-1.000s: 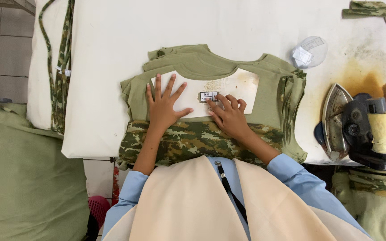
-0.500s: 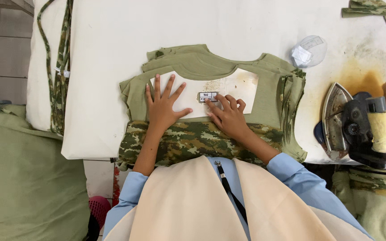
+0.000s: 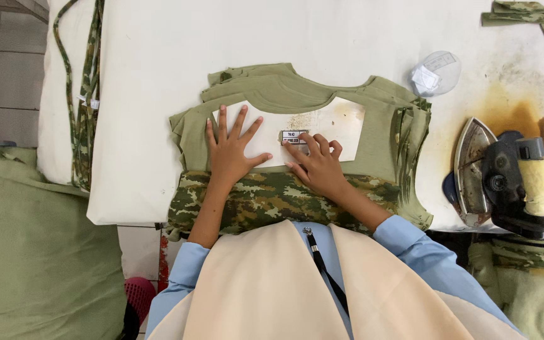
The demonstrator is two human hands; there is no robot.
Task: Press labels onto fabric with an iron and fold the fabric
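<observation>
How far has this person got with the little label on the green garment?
Done: the olive garment lies flat with a white card inside the neck. In hand: the left hand presses the card and the right hand places the small label. Left: the iron sits unused.

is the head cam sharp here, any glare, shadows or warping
Head view: evenly lit, no glare on the white table; both hands, left hand and right hand, and the olive garment look sharp; only soft shadows beside the iron; edges bend slightly from the wide lens.
</observation>
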